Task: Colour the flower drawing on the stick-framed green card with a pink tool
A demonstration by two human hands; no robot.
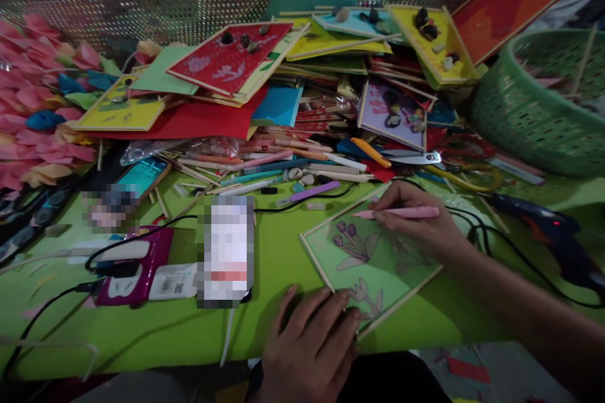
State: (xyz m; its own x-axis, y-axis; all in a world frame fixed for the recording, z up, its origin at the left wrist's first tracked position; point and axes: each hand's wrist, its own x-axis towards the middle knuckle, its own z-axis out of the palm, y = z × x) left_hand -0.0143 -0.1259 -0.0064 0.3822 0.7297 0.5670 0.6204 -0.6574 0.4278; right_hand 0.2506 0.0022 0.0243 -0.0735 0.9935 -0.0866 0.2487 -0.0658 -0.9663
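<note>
A pale green card (pixel 373 261) framed with thin wooden sticks lies on the green table (pixel 278 327), with purple flowers drawn on it. My right hand (pixel 416 220) is closed around a pink pen (pixel 397 213), whose tip points left over the drawn flowers. At the card's near corner, my left hand (pixel 314 343) lies flat with fingers spread, its fingertips pressing on the card's edge.
A heap of coloured framed cards (pixel 231 63), sticks and pens (pixel 283 167) fills the back. A green basket (pixel 543 107) stands at right, a glue gun (pixel 553 233) near it. A phone (pixel 225 250), a purple device (pixel 135 267) and cables lie at left, beside pink paper flowers (pixel 33 94).
</note>
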